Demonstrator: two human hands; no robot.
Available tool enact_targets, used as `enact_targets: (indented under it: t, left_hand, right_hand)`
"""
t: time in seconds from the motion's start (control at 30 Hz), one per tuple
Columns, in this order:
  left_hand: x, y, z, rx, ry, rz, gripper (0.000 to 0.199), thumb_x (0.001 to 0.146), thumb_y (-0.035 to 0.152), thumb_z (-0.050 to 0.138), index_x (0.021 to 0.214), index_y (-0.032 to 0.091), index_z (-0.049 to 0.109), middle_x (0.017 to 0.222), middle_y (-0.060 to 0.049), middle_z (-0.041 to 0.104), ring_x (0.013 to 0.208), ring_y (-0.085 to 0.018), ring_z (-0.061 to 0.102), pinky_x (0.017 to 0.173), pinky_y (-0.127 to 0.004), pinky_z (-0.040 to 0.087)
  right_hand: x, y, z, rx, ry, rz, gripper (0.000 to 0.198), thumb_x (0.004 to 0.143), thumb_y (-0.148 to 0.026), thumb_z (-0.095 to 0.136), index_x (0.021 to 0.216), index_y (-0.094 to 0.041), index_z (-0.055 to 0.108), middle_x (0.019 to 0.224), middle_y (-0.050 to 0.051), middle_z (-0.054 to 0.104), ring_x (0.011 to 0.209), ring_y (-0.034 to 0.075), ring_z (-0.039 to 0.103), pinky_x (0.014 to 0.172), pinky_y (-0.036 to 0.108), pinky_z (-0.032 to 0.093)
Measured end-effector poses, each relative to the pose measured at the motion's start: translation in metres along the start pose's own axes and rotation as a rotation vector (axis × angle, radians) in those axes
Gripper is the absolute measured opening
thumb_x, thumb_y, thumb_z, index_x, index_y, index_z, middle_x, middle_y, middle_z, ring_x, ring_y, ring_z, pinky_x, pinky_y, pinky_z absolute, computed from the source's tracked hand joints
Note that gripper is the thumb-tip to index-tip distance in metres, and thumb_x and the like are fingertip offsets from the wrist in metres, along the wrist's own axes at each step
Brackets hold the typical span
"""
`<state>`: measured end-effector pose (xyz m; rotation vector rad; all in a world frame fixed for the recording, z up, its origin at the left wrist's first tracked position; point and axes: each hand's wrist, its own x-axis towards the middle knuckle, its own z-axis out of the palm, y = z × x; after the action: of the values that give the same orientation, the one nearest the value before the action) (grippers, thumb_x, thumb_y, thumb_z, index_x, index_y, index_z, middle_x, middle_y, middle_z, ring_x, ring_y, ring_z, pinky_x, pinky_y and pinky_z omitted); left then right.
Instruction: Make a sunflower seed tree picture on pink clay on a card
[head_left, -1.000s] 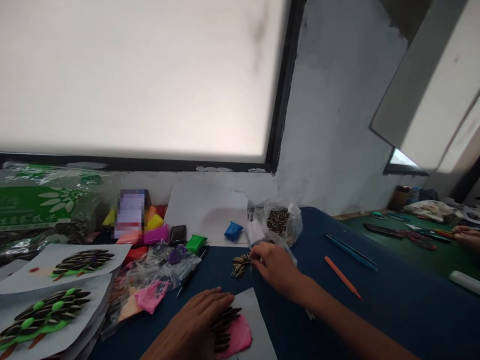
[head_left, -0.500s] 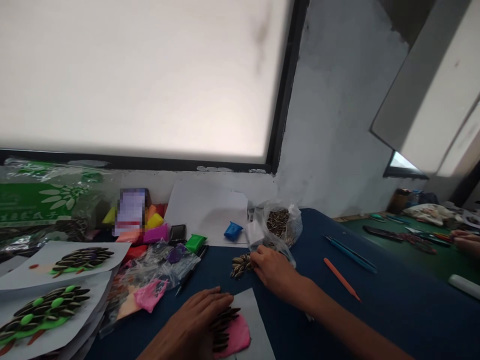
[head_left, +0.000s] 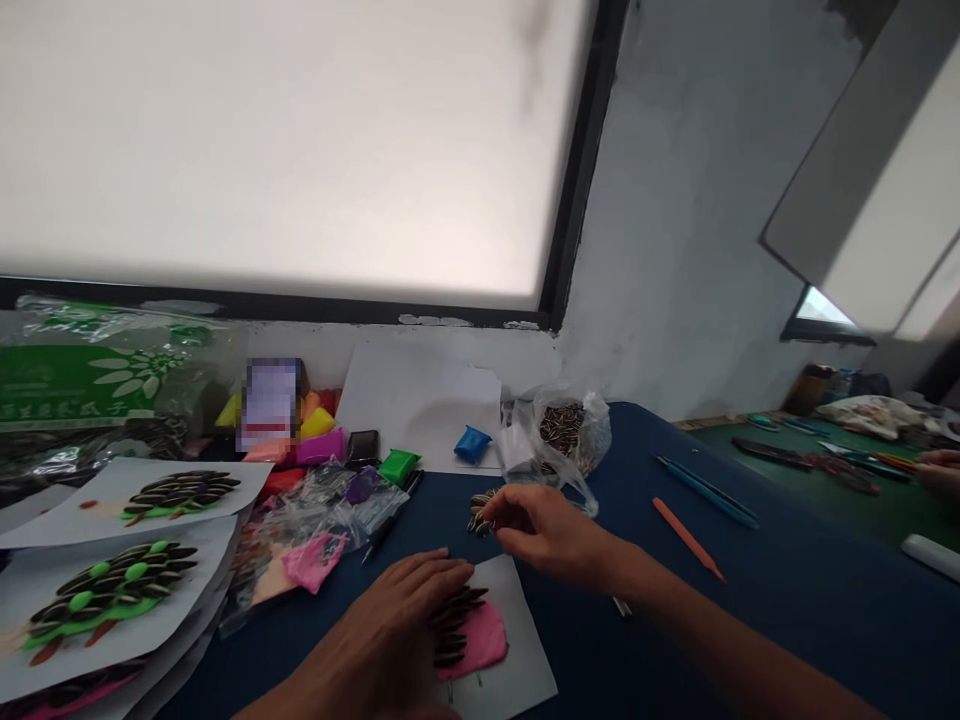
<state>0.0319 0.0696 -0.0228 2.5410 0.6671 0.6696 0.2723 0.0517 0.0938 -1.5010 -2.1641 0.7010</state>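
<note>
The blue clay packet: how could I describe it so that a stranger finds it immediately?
Start at the white sheet of paper leaning against the wall under the window. The blue clay packet lies at its lower right corner, just left of the clear bag of sunflower seeds. It is the only bright blue lump; the other packets are green, pink and yellow.

Green seed bag (head_left: 82, 385), left of frame: a white sunflower emblem and a row of white characters are printed, too blurred to be read. Blurred-out label (head_left: 270, 405) beside it: illegible. No other text is found.
</note>
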Motion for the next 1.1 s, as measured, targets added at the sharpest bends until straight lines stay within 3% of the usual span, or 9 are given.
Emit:
enact_targets:
  t: [0.17, 0.3, 0.37, 0.5, 0.7, 0.8, 0.93, 1.1]
  left_hand:
    - [-0.001, -0.007, 0.008, 0.018, -0.013, -0.011, 0.106, 0.056, 0.063, 0.084, 0.149, 0.03, 0.046, 0.149, -0.011, 0.054, 0.134, -0.043, 0.049, 0.112, -0.057, 0.039]
    - [-0.002, -0.016, 0.019, 0.019, 0.023, 0.029, 0.113, 0.056, 0.069, 0.081, 0.153, 0.028, 0.039, 0.148, -0.013, 0.055, 0.134, -0.045, 0.049, 0.11, -0.058, 0.042]
    - [-0.003, -0.017, 0.023, 0.028, 0.035, 0.023, 0.107, 0.063, 0.07, 0.078, 0.153, 0.028, 0.038, 0.148, -0.012, 0.055, 0.136, -0.043, 0.048, 0.111, -0.057, 0.042]
    - [-0.003, -0.016, 0.026, 0.085, 0.031, -0.045, 0.073, 0.084, 0.053, 0.073, 0.149, 0.031, 0.047, 0.146, -0.009, 0.057, 0.135, -0.038, 0.05, 0.112, -0.054, 0.041]
    - [-0.006, -0.011, 0.018, 0.112, 0.077, 0.082, 0.074, 0.092, 0.056, 0.067, 0.154, 0.029, 0.036, 0.147, -0.009, 0.057, 0.134, -0.034, 0.053, 0.107, -0.05, 0.048]
    - [-0.007, -0.003, 0.008, 0.14, 0.012, 0.068, 0.07, 0.097, 0.052, 0.062, 0.156, 0.03, 0.032, 0.146, -0.009, 0.058, 0.134, -0.033, 0.053, 0.107, -0.049, 0.049]
    - [-0.006, 0.001, 0.001, 0.158, -0.032, 0.049, 0.063, 0.101, 0.04, 0.059, 0.157, 0.033, 0.031, 0.146, -0.007, 0.057, 0.133, -0.032, 0.054, 0.107, -0.048, 0.048]
    - [-0.008, -0.01, 0.009, 0.181, -0.015, 0.102, 0.074, 0.099, 0.052, 0.059, 0.16, 0.032, 0.021, 0.148, -0.006, 0.055, 0.133, -0.032, 0.054, 0.105, -0.049, 0.051]
  right_hand:
    - [-0.013, 0.001, 0.012, 0.156, 0.071, -0.033, 0.009, 0.088, -0.01, 0.062, 0.089, -0.015, 0.069, 0.075, 0.0, 0.066, 0.066, 0.013, 0.059, 0.06, 0.022, 0.046]
    - [-0.027, 0.003, 0.027, 0.235, 0.244, -0.179, 0.008, 0.089, -0.016, 0.066, 0.083, -0.019, 0.072, 0.084, 0.002, 0.065, 0.072, 0.015, 0.059, 0.064, 0.025, 0.047]
    - [-0.031, 0.005, 0.032, 0.253, 0.295, -0.228, 0.011, 0.091, -0.019, 0.065, 0.083, -0.02, 0.071, 0.089, 0.003, 0.065, 0.076, 0.015, 0.061, 0.066, 0.025, 0.048]
    - [-0.031, 0.01, 0.035, 0.2, 0.319, -0.265, 0.013, 0.098, -0.02, 0.058, 0.093, -0.02, 0.07, 0.083, 0.002, 0.07, 0.074, 0.016, 0.065, 0.068, 0.025, 0.051]
    - [-0.027, 0.01, 0.037, 0.123, 0.301, -0.493, 0.022, 0.102, -0.015, 0.05, 0.113, -0.019, 0.069, 0.086, 0.006, 0.073, 0.076, 0.017, 0.068, 0.068, 0.026, 0.054]
    - [-0.028, 0.008, 0.04, 0.143, 0.339, -0.57, 0.026, 0.1, -0.008, 0.05, 0.12, -0.018, 0.065, 0.093, 0.007, 0.075, 0.082, 0.017, 0.071, 0.073, 0.026, 0.055]
    - [-0.027, 0.012, 0.044, 0.171, 0.338, -0.552, 0.016, 0.097, -0.006, 0.057, 0.101, -0.017, 0.068, 0.087, 0.005, 0.074, 0.077, 0.015, 0.07, 0.072, 0.023, 0.053]
    - [-0.029, 0.019, 0.052, 0.198, 0.366, -0.49, 0.018, 0.097, -0.015, 0.059, 0.083, -0.017, 0.069, 0.077, 0.004, 0.064, 0.069, 0.012, 0.062, 0.064, 0.021, 0.05]
